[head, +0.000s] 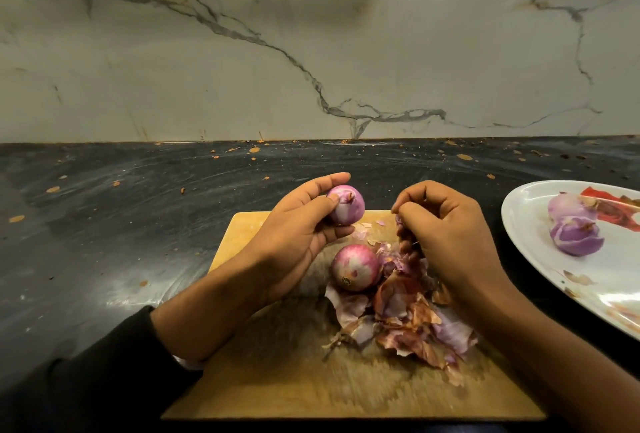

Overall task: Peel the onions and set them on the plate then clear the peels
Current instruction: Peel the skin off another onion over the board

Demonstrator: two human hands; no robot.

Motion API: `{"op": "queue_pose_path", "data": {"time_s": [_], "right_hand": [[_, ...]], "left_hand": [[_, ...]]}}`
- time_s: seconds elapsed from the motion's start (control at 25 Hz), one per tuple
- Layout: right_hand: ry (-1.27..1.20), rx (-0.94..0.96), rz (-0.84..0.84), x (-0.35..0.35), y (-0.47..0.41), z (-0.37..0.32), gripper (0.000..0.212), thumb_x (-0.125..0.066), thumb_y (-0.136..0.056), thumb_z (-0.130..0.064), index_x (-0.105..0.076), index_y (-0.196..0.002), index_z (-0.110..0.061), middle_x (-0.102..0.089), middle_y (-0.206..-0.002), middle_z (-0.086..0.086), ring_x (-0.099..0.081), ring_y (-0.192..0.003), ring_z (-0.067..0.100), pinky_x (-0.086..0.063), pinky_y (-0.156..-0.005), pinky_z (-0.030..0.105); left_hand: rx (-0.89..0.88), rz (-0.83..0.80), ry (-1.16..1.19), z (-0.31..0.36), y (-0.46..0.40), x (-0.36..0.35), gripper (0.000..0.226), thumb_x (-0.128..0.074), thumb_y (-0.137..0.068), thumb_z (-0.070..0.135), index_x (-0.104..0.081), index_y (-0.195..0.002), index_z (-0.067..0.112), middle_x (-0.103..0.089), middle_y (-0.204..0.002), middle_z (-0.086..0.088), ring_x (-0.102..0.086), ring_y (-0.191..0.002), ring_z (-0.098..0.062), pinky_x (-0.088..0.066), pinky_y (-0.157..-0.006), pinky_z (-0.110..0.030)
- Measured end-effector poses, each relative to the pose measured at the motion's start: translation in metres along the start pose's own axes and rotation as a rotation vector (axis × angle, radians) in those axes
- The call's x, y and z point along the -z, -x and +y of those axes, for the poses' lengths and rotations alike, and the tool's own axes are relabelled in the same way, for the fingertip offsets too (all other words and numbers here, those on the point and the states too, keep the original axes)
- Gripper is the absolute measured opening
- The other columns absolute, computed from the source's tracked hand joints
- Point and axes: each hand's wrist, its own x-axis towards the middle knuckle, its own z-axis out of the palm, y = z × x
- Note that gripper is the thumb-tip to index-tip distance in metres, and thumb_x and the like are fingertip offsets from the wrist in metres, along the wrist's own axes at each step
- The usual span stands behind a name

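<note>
My left hand (298,224) grips a pale purple onion (346,204) above the far edge of the wooden cutting board (277,380). My right hand (446,228) pinches a strip of peel (407,245) that hangs down toward the board. A pinker onion (355,267) lies on the board between my hands. A heap of dry peels (405,321) covers the board's right half. Two peeled onions (575,228) sit on the white plate (540,259) at the right.
The board lies on a dark stone counter (138,218) spotted with orange flecks. A marble wall (311,51) closes the back. Red scraps (613,211) and bits of peel lie on the plate, whose rim runs out of view at the right.
</note>
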Motion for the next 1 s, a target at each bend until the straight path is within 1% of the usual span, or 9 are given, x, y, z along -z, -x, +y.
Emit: {"op": "queue_pose_path", "data": {"time_s": [0.12,0.2,0.24,0.36,0.48,0.56,0.68,0.84,1.0], "right_hand": [[0.148,0.075,-0.016,-0.0022,0.0017,0.0001,0.022,-0.063,-0.089,-0.014,-0.075,-0.071,-0.019,-0.069,-0.065,-0.009,-0.061,-0.062,0.002,-0.049,-0.059,0.016],[0.222,0.080,-0.062,-0.0035,0.0018,0.0016,0.012,-0.069,-0.088,-0.019,-0.078,-0.081,-0.022,-0.073,-0.075,-0.009,-0.066,-0.074,0.002,-0.052,-0.063,0.014],[0.222,0.099,-0.075,-0.0034,0.0020,0.0023,0.008,-0.071,-0.088,-0.019,-0.078,-0.088,-0.023,-0.074,-0.082,-0.009,-0.067,-0.079,0.002,-0.053,-0.066,0.014],[0.094,0.197,-0.059,-0.0034,0.0030,0.0031,0.014,-0.074,-0.088,-0.019,-0.077,-0.102,-0.021,-0.076,-0.090,-0.009,-0.071,-0.088,0.005,-0.057,-0.075,0.019],[0.042,0.227,-0.022,-0.0036,0.0035,0.0023,0.014,-0.076,-0.087,-0.018,-0.079,-0.100,-0.020,-0.077,-0.088,-0.009,-0.073,-0.086,0.008,-0.060,-0.074,0.024],[0.045,0.231,-0.008,-0.0032,0.0025,0.0038,0.014,-0.076,-0.087,-0.017,-0.079,-0.100,-0.018,-0.078,-0.087,-0.007,-0.073,-0.084,0.008,-0.060,-0.074,0.026],[0.060,0.244,-0.005,-0.0029,0.0019,0.0054,0.016,-0.075,-0.088,-0.015,-0.079,-0.103,-0.018,-0.078,-0.088,-0.007,-0.074,-0.085,0.006,-0.061,-0.075,0.028],[0.108,0.247,0.006,-0.0037,0.0035,0.0067,0.015,-0.073,-0.090,-0.017,-0.079,-0.103,-0.016,-0.078,-0.087,-0.007,-0.074,-0.082,0.006,-0.062,-0.074,0.031],[0.160,0.261,0.037,-0.0066,0.0073,0.0053,0.009,-0.072,-0.090,-0.016,-0.079,-0.096,-0.017,-0.075,-0.078,-0.010,-0.073,-0.073,0.005,-0.062,-0.067,0.029]], "left_hand": [[0.005,0.007,0.045,0.0016,0.0015,-0.0023,0.031,-0.044,-0.102,0.004,-0.057,-0.130,0.008,-0.060,-0.129,-0.017,-0.065,-0.104,-0.022,-0.058,-0.089,-0.033],[0.007,0.001,0.062,0.0021,0.0024,-0.0017,0.032,-0.047,-0.100,0.003,-0.056,-0.131,0.006,-0.062,-0.127,-0.017,-0.067,-0.105,-0.023,-0.057,-0.091,-0.036],[0.007,-0.004,0.061,0.0023,0.0029,-0.0013,0.033,-0.049,-0.099,0.002,-0.055,-0.132,0.005,-0.063,-0.127,-0.017,-0.067,-0.106,-0.024,-0.057,-0.092,-0.037],[0.013,-0.027,0.057,0.0028,0.0054,-0.0023,0.036,-0.054,-0.094,-0.001,-0.056,-0.130,0.004,-0.065,-0.125,-0.018,-0.067,-0.110,-0.025,-0.056,-0.094,-0.037],[0.018,-0.058,0.054,0.0042,0.0075,-0.0034,0.043,-0.063,-0.083,0.000,-0.060,-0.126,0.006,-0.068,-0.120,-0.018,-0.069,-0.106,-0.025,-0.057,-0.092,-0.036],[0.016,-0.067,0.075,0.0040,0.0080,-0.0041,0.043,-0.063,-0.084,-0.004,-0.060,-0.125,0.006,-0.071,-0.113,-0.017,-0.071,-0.100,-0.023,-0.058,-0.089,-0.032],[-0.003,-0.057,0.075,0.0031,0.0082,-0.0042,0.042,-0.062,-0.085,-0.006,-0.058,-0.124,0.007,-0.075,-0.102,-0.010,-0.072,-0.095,-0.019,-0.059,-0.087,-0.029],[-0.061,-0.040,-0.117,0.0007,0.0089,-0.0026,0.044,-0.070,-0.082,0.002,-0.058,-0.122,0.013,-0.071,-0.115,-0.012,-0.070,-0.107,-0.025,-0.058,-0.092,-0.036],[-0.114,-0.031,-0.216,-0.0004,0.0101,-0.0045,0.041,-0.070,-0.084,-0.002,-0.057,-0.119,0.013,-0.070,-0.118,-0.009,-0.071,-0.104,-0.017,-0.059,-0.085,-0.028]]}}
